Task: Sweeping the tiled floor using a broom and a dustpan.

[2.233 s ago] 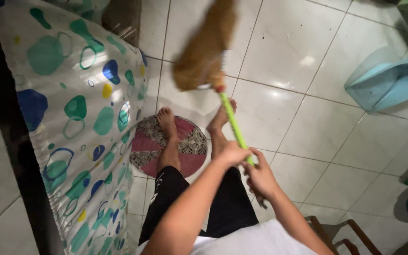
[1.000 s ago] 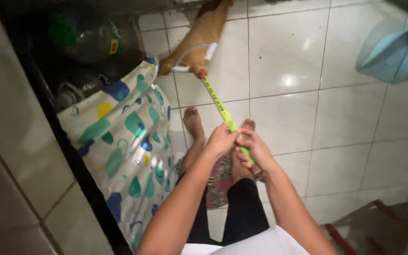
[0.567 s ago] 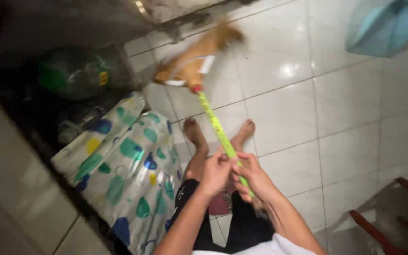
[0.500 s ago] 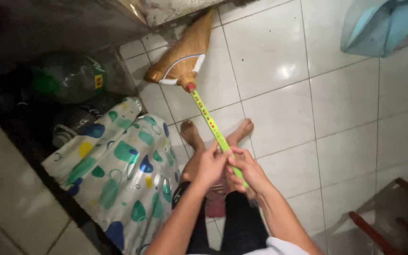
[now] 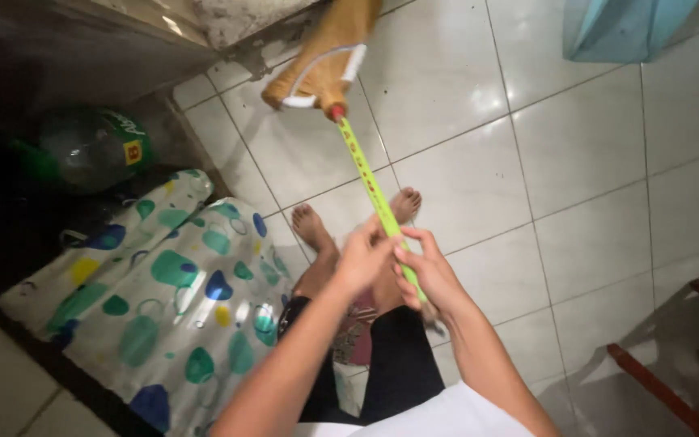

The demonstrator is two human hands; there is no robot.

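I have both hands on the broom [image 5: 341, 121] below the centre of my view; my left hand [image 5: 363, 260] wraps the green handle [image 5: 370, 182] from the nine o'clock side, its grip closed around the shaft; my right hand [image 5: 428, 275] takes the handle just below and to the four o'clock side, fingers curled over it, so that grip is closed on the broom too; the two hands are touching or very nearly so. The handle runs from my hands up toward eleven o'clock; the tan bristle head [image 5: 329, 53] lies at twelve o'clock on the white tiled floor [image 5: 592, 178], close against the base of a rough wall [image 5: 236, 12]. My bare feet [image 5: 313, 226] stand on the tiles beneath the handle; a patterned round mat [image 5: 353, 340] shows behind them. At nine o'clock hangs a white curtain [image 5: 155, 299] with green, blue and yellow spots; beyond it at ten o'clock a large green bottle [image 5: 91, 150] sits in shadow. A light blue plastic thing [image 5: 620, 24] lies at one o'clock; a red wooden frame [image 5: 665, 380] stands at four o'clock.
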